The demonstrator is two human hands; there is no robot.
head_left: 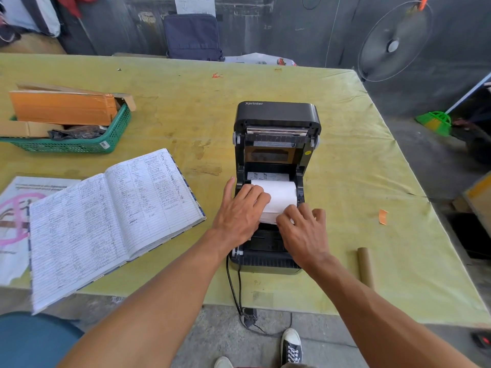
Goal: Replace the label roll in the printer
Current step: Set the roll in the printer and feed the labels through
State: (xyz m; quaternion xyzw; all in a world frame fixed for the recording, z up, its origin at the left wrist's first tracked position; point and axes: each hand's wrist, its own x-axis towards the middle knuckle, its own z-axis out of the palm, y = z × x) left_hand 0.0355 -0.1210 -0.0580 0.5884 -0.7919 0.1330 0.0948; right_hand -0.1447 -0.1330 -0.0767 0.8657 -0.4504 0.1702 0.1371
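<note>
A black label printer [276,144] stands on the yellow-green table [186,110] with its lid swung up and back. A white label roll [281,193] lies in its open bay, a strip of paper running toward me. My left hand [240,212] rests on the roll's left side, fingers over the paper. My right hand [303,229] presses the paper's loose end at the front of the bay, fingertips curled on it. An empty brown cardboard core [365,265] lies on the table right of the printer.
An open handwritten ledger [111,216] lies left of the printer, over a printed sheet [16,208]. A green basket [79,144] with cardboard boxes sits at the far left. The printer's black cable [235,288] drops over the near edge. A fan [396,41] stands at the back right.
</note>
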